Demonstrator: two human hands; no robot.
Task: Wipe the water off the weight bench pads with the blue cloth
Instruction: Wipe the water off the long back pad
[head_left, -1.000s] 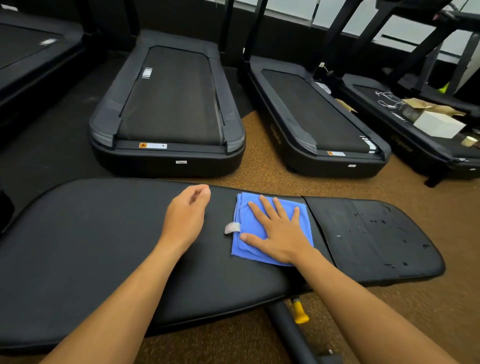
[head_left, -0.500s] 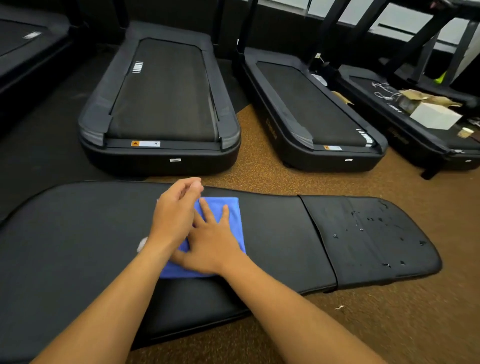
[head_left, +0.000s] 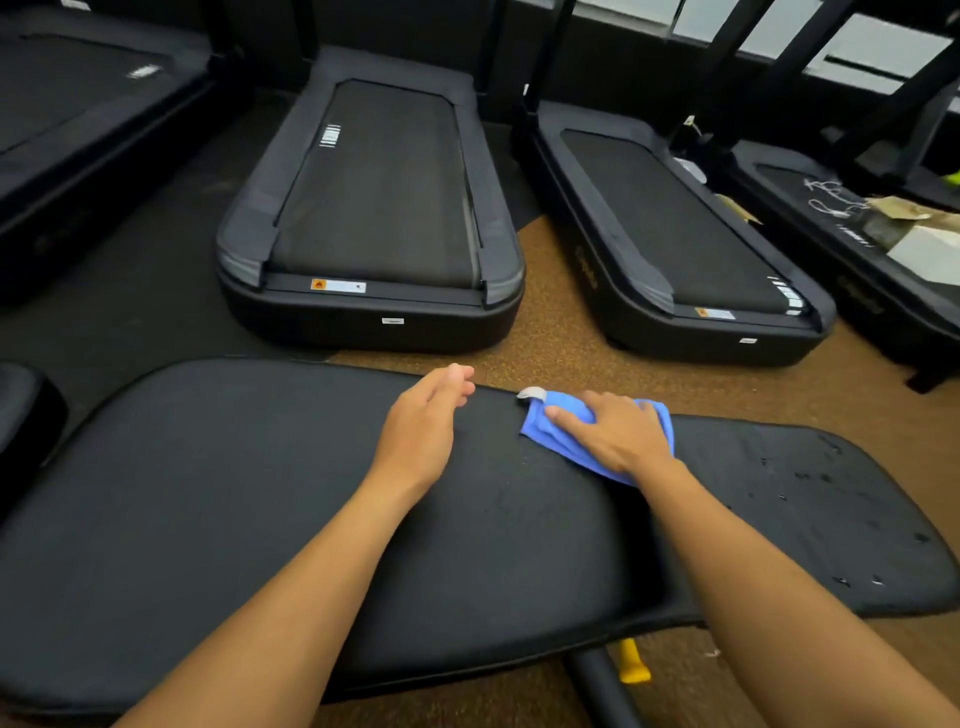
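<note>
Your right hand is pressing the cloth onto the long pad, at its far edge, just left of the seam with the short pad. Your fingers are lying spread and nearly flat on the bunched cloth, whose white tag is sticking out at its far left corner. Your left hand is hovering near the cloth's left, fingers loosely curled and holding nothing. Droplets are sitting on the short pad, right of the cloth. Treadmills are standing on the floor beyond the pads.
</note>
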